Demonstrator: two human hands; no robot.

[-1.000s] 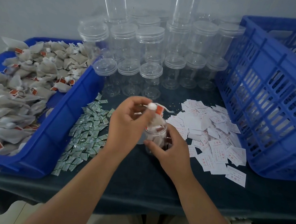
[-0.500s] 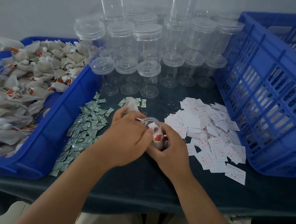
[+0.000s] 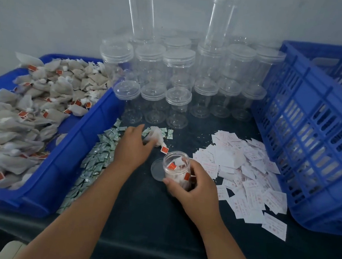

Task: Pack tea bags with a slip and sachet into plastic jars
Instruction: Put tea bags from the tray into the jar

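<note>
A small clear jar (image 3: 175, 165) stands open on the dark table, several tea bags with red tags inside it. My right hand (image 3: 195, 187) grips the jar from the near right side. Its clear lid (image 3: 156, 169) lies flat just left of the jar. My left hand (image 3: 133, 146) is back-left of the jar, over the green sachets (image 3: 95, 155), and pinches a white tea bag (image 3: 155, 135) whose red tag (image 3: 164, 149) dangles toward the jar. The white slips (image 3: 245, 174) lie heaped to the right of the jar.
A blue tray (image 3: 61, 173) heaped with tea bags (image 3: 32, 105) fills the left. A tall blue crate (image 3: 312, 132) stands at the right. Many empty lidded jars (image 3: 178, 96) and two tall clear tubes (image 3: 140, 13) crowd the back by the wall.
My left hand has left the jar's mouth and moved back-left to the sachets with a tea bag in its fingers. My right hand stays on the jar, whose open mouth now shows.
</note>
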